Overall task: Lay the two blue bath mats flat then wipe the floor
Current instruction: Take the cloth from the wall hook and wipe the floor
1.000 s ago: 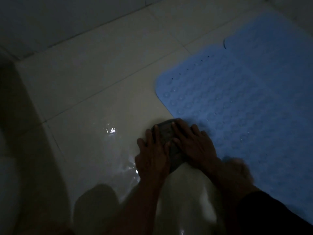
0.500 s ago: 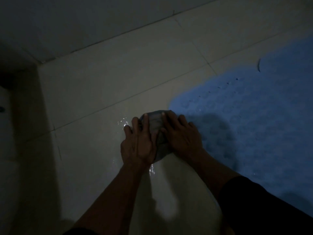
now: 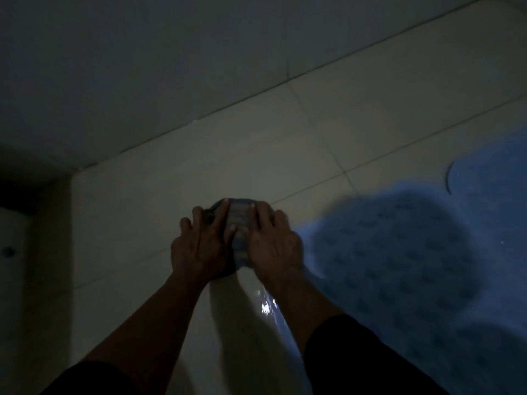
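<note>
In dim light, a bunched grey cloth (image 3: 241, 223) lies on the pale tiled floor (image 3: 256, 143). My left hand (image 3: 199, 246) and my right hand (image 3: 271, 243) press down on it side by side, fingers spread flat and pointing away from me. A blue bath mat (image 3: 413, 266) with a bumpy surface lies flat on the floor just right of my right hand. The curved edge (image 3: 449, 178) of a second blue mat overlaps it at the far right. A wet streak (image 3: 266, 306) glints on the tiles between my forearms.
A tiled wall (image 3: 171, 67) rises behind the floor, a short way beyond the cloth. A pale fixture (image 3: 14, 266) stands at the left edge, in deep shadow. Bare tiles stretch between the fixture and the cloth.
Both hands have pushed the cloth forward across the tiles, away from me and toward the wall, leaving a wet streak behind. The view has tilted up, showing more wall.
</note>
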`<state>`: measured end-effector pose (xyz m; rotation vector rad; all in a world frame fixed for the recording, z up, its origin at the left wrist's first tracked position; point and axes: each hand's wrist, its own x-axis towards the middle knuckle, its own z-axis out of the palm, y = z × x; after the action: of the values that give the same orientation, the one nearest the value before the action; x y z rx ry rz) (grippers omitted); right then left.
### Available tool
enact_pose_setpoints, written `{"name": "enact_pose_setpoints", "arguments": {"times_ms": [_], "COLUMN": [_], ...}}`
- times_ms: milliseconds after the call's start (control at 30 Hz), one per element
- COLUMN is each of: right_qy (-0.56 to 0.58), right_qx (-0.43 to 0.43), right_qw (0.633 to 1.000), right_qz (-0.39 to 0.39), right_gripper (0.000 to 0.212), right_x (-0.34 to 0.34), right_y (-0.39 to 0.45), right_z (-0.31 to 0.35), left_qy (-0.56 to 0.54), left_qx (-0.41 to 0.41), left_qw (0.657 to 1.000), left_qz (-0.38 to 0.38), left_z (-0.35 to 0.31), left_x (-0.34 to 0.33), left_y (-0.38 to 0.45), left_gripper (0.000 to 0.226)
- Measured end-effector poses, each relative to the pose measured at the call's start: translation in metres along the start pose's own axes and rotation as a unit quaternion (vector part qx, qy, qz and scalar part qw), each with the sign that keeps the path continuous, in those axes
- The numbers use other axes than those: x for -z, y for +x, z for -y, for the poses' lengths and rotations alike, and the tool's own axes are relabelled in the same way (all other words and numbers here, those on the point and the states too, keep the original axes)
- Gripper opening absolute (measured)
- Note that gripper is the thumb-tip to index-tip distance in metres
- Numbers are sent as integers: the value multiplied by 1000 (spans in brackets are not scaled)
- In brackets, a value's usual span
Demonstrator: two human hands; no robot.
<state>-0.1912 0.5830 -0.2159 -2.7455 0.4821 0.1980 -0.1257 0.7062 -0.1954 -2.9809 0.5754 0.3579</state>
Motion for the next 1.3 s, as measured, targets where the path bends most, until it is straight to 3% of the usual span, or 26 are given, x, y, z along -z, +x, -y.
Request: {"name": "enact_pose_setpoints", "arguments": {"times_ms": [200, 400, 567, 733, 900, 1133, 1300], "right_qy": [19, -16, -7, -49, -11, 11, 35], "right_qx": [-103, -191, -251, -302, -346, -411, -422], "right_qw": [994, 980, 966, 946, 932, 903, 898], "right_qz": [-19, -53, -57, -106, -111, -122, -119], "right_gripper": [68, 76, 68, 60, 76, 80, 78], "right_x": [16, 30, 38, 47, 54, 53, 60], "right_y": [17, 32, 37, 43, 53, 69, 75], "right_z": [-26, -72, -98, -126, -143, -140, -152], "left_qy": [61, 54, 45, 20, -3, -8, -26], "left_qx": [-92, -241, -317, -358, -391, -385, -415], "left_qw": [993, 969, 947, 933, 920, 923, 909], "left_qz": [30, -1, -24, -15, -13, 23, 37], "left_z": [-32, -82, -117, -154, -186, -205, -224], "left_x": [20, 26, 26, 32, 41, 35, 42], "left_y": [61, 113, 132, 155, 168, 175, 187], "left_gripper": [70, 64, 65, 63, 80, 58, 61]}}
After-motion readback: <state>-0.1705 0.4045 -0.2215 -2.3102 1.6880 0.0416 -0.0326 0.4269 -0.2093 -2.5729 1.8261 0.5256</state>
